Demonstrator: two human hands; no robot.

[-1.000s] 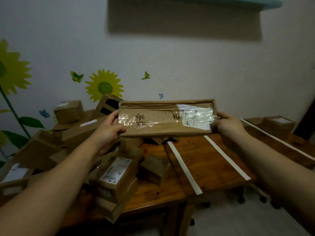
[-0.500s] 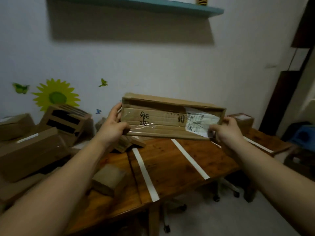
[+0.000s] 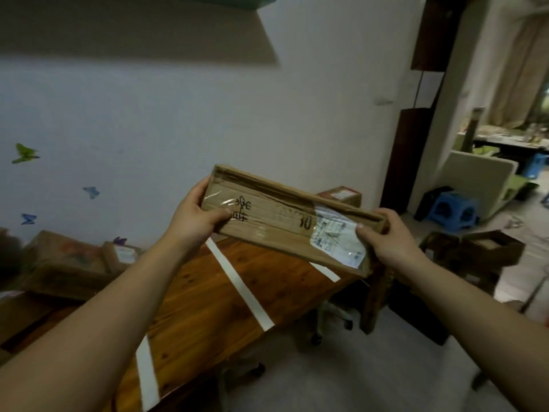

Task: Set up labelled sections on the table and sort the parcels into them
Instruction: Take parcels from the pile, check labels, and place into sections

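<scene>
Both hands grip 1 long flat parcel (image 3: 282,224) by its short ends and hold it in the air above the far part of the counter (image 3: 190,310). The left hand (image 3: 196,218) wraps the upper-left end with its thumb on the front face, and the right hand (image 3: 386,242) clasps the lower-right end with its thumb on the white label (image 3: 335,242). As for progress, 3 pale tape strips (image 3: 240,289) cross the wooden top and seem to mark off sections, so the laying-out looks at least partly done, though no written section labels show from this view. Sorting looks barely begun. Only 1 small box (image 3: 341,194) sits at the far right end of the counter, behind the held parcel, while a heap (image 3: 65,263) of boxes waits at the left end, and this parcel is not yet set down in any section. What is left, I judge, is to place it and then work through the heap. The parcel's long axis runs across the view from upper left to lower right, tilted so that the right end hangs lower. Its broad taped face, with black handwriting and a "10", is turned toward the camera, and the label end points to the person's right.
</scene>
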